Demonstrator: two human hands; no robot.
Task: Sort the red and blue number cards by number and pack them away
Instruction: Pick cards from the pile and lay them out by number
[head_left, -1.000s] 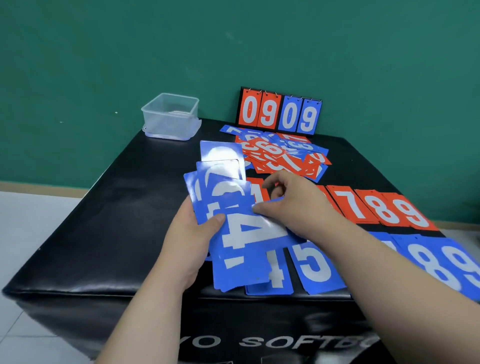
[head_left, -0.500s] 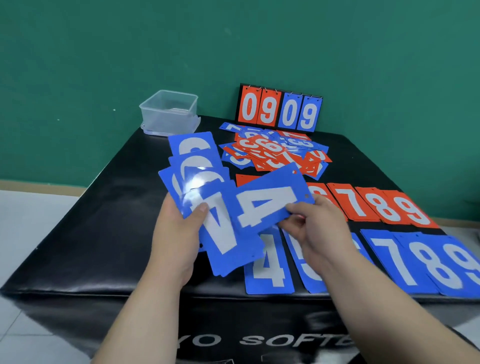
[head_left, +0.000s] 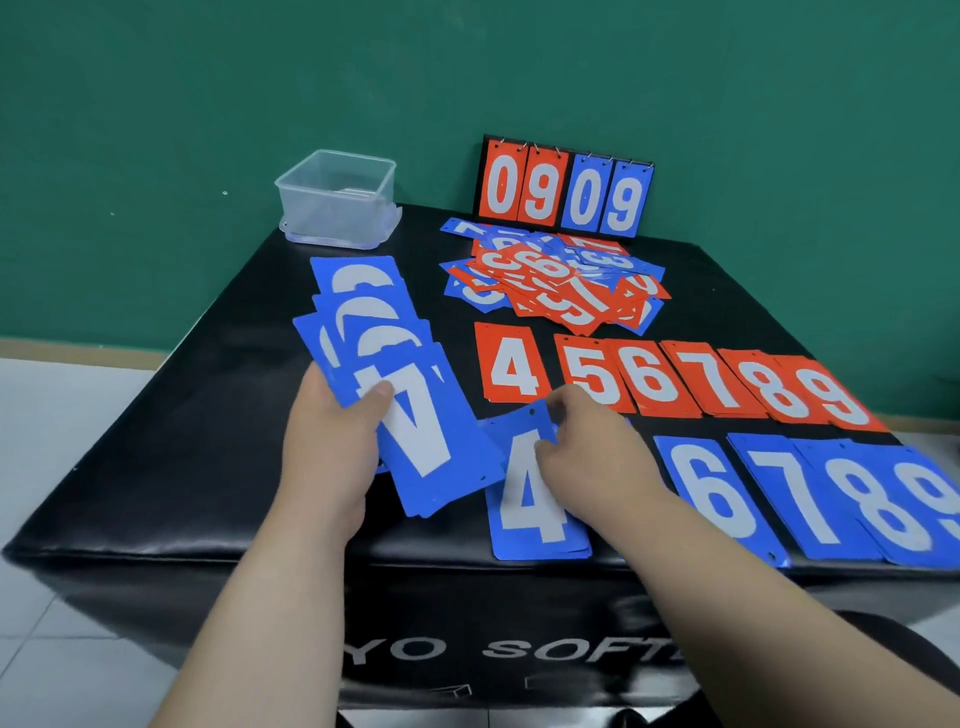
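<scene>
pinching the top edge of a blue 4 card (head_left: 527, 499) near its punched hole, the fingers (head_left: 563, 413) of the right hand (head_left: 592, 452) are curling over the card while the thumb is pressing from the near side. the card is lying on a short stack at the front of the bench (head_left: 171, 426). the left hand (head_left: 332, 452) is gripping a fan of blue cards (head_left: 400, 384), its thumb lying across the faces and its fingers hidden beneath. the cards are looking thin, light and fairly stiff, like plastic sheet. their glossy faces are probably letting them slide over one another, so any stack is likely needing squaring before lifting. an edge pinch, or a grip across the two long sides, is seeming the safest hold. a blue row (head_left: 779, 499) is running rightward from the 4, a red row (head_left: 675, 384) from 4 to 9 is lying just behind it, and a mixed heap (head_left: 556, 283) is waiting farther back. a clear tub (head_left: 337, 202) is standing at the far left corner, apart from a flip scoreboard (head_left: 563, 189).
</scene>
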